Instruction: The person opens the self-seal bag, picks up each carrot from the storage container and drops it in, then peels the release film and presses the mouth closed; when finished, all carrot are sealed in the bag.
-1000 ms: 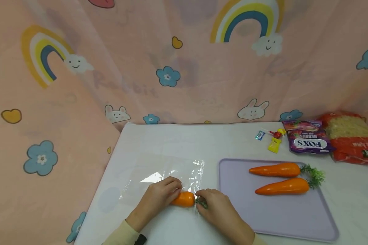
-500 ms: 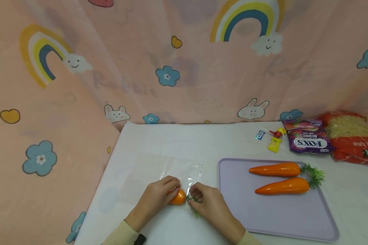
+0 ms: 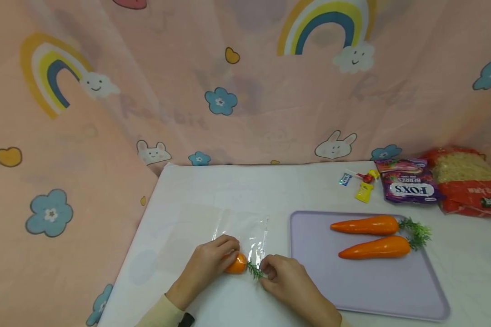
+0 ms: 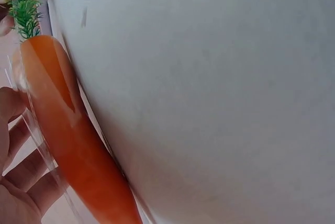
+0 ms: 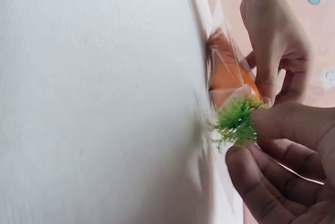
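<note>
An orange carrot (image 3: 238,264) with a leafy green top (image 3: 254,271) lies in a clear plastic bag (image 3: 241,227) on the white table. My left hand (image 3: 212,259) grips the carrot's body through the film; most of that carrot is hidden under it in the head view. The left wrist view shows the bagged carrot (image 4: 68,124) at length, with fingers along one side. To its right, my right hand (image 3: 288,277) pinches the tip of the leaves at the bag's mouth. In the right wrist view the leaves (image 5: 235,122) sit between thumb and fingers.
A lilac tray (image 3: 372,286) on the right bears two more carrots (image 3: 374,247) with green tops. Behind it lie several small sweets (image 3: 364,192), a purple candy bag (image 3: 409,181) and a red packet (image 3: 470,193). A patterned pink cloth (image 3: 262,122) hangs behind the table.
My right hand first moved left, bringing the carrot's leaves towards the bag, then drew back right and slightly down. The carrot has shifted a little left under my left hand.
</note>
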`<state>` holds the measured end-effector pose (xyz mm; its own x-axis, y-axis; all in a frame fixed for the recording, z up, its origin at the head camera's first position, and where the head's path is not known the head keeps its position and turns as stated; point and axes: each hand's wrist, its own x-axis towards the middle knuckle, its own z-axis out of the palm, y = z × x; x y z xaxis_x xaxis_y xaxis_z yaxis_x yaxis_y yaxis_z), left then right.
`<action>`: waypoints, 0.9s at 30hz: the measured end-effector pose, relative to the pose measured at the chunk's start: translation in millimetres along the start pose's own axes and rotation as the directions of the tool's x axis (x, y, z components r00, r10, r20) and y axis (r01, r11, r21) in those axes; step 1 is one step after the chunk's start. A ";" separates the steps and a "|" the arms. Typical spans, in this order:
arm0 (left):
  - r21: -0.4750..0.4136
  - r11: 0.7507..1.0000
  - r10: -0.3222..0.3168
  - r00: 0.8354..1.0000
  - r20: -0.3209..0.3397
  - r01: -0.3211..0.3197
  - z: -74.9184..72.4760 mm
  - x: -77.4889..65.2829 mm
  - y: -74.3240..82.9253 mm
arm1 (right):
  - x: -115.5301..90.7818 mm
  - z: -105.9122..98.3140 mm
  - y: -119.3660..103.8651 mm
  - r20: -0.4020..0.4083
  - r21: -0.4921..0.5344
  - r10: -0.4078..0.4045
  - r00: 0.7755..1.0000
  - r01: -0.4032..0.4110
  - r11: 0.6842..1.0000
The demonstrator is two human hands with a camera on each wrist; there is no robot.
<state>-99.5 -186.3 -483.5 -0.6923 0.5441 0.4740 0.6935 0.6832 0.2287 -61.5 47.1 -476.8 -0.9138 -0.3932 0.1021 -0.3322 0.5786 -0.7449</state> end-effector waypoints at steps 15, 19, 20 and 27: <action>0.014 1.000 0.024 0.999 -0.044 -0.024 -2.2 -1.6 -0.3 | 14.2 13.2 -2.7 -0.067 0.038 -0.074 0.995 0.077 0.996; 0.019 1.000 0.021 0.999 -0.035 -0.021 -3.4 -2.0 -0.2 | 7.2 -14.0 5.4 -0.075 0.023 -0.086 0.993 0.088 0.996; 0.019 1.000 0.022 0.999 -0.035 -0.021 -3.8 -2.1 -0.2 | 4.4 -25.1 9.6 -0.079 0.010 -0.094 0.992 0.095 0.995; 0.000 0.999 0.039 0.998 -0.049 -0.039 -4.6 -2.1 -0.4 | -31.3 -126.3 58.6 -0.144 -0.230 0.076 0.987 -0.108 0.967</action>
<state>-97.4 -190.0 -480.7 -0.6546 0.5458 0.5232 0.7198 0.6615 0.2104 -81.9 183.6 -440.4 -0.9604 -0.2415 0.1390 -0.2766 0.7664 -0.5798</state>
